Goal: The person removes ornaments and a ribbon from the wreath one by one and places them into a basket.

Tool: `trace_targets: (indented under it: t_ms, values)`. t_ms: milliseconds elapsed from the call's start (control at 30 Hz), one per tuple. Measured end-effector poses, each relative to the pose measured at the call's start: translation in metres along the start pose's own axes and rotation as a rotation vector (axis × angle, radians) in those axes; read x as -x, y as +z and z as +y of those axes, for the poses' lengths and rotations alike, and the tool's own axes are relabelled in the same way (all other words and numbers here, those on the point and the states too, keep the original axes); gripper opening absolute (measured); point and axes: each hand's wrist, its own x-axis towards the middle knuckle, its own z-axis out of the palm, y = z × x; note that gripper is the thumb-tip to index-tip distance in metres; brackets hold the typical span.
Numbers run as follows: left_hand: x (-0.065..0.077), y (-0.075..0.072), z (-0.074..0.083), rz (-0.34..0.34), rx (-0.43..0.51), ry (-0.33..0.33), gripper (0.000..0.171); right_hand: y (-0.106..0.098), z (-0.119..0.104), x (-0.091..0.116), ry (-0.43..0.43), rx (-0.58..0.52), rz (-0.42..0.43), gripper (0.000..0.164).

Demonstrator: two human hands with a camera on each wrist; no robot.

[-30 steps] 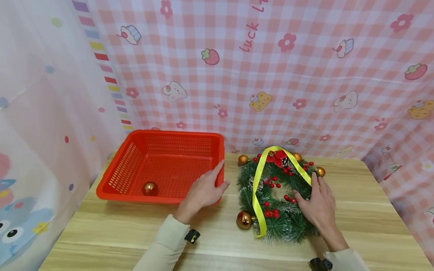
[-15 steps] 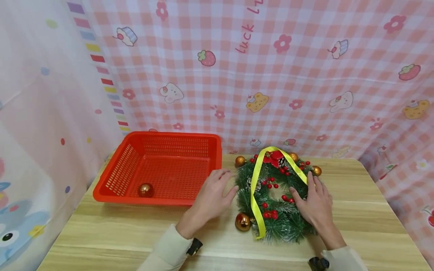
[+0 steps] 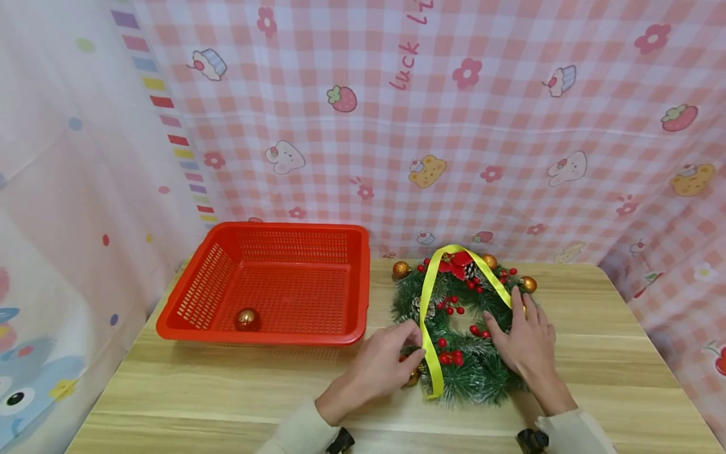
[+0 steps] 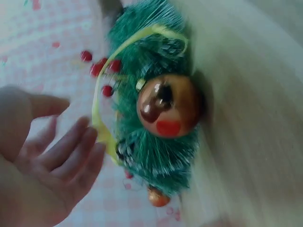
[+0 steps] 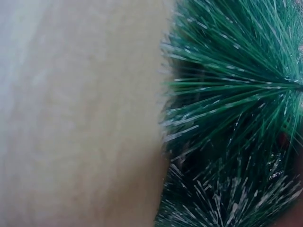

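Observation:
A green Christmas wreath (image 3: 479, 375) with red berries, pine cones and a red flower lies on the table at the right. A yellow ribbon (image 3: 432, 296) is draped across it in an arch. My left hand (image 3: 380, 359) is at the wreath's left side, its bent fingers and thumb apart beside the ribbon's left strand. In the left wrist view a shiny copper-gold ball (image 4: 170, 106) sits on the wreath's edge; my left hand partly covers it in the head view. My right hand (image 3: 529, 343) rests on the wreath's right side, fingers extended and thumb near the centre hole.
A red plastic basket (image 3: 261, 338) stands to the left with one copper-gold ball (image 3: 247, 320) in it. Smaller gold balls sit at the wreath's far edge, one of them a glittery ball (image 3: 401, 270). A checked pink curtain (image 3: 340, 145) hangs behind the table (image 3: 227, 403).
My left hand has moved from the basket's right rim rightward and nearer to the wreath's left edge, by the ribbon. My right hand has stayed on the wreath.

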Motion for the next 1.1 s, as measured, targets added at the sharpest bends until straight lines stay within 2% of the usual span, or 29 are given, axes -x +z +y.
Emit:
trace_targets:
  t_ms: [100,200,267,367,433,633,767,933,1100]
  values:
    - [-0.002,0.006,0.004,0.085,-0.017,0.068,0.014,-0.001,-0.001,0.000,0.005,0.008,-0.007,0.088]
    - [-0.005,0.011,0.005,0.075,-0.022,0.111,0.014,0.000,-0.002,0.000,0.007,0.015,-0.007,0.088]
    - [-0.007,0.013,0.004,0.028,-0.026,0.099,0.018,0.000,-0.002,-0.001,0.008,0.018,-0.007,0.088]
    - [-0.008,0.017,0.002,-0.050,-0.047,0.045,0.023,0.000,-0.002,-0.001,0.005,0.021,-0.004,0.088]
    - [-0.007,0.020,0.000,-0.078,-0.064,0.015,0.025,0.001,-0.003,-0.001,0.001,0.020,0.002,0.088]
    - [-0.008,0.028,-0.003,-0.085,-0.105,-0.002,0.027,0.002,-0.002,-0.001,-0.006,0.023,0.020,0.087]
    - [-0.009,0.032,-0.003,-0.057,-0.112,-0.008,0.027,0.001,-0.002,0.000,0.000,0.022,0.016,0.086]
    - [-0.011,0.034,-0.005,-0.006,-0.065,-0.006,0.028,0.002,-0.003,0.000,0.006,0.021,0.011,0.086]
    - [-0.013,0.034,-0.006,0.016,0.089,0.001,0.027,0.001,-0.002,0.000,0.005,0.017,0.022,0.086]
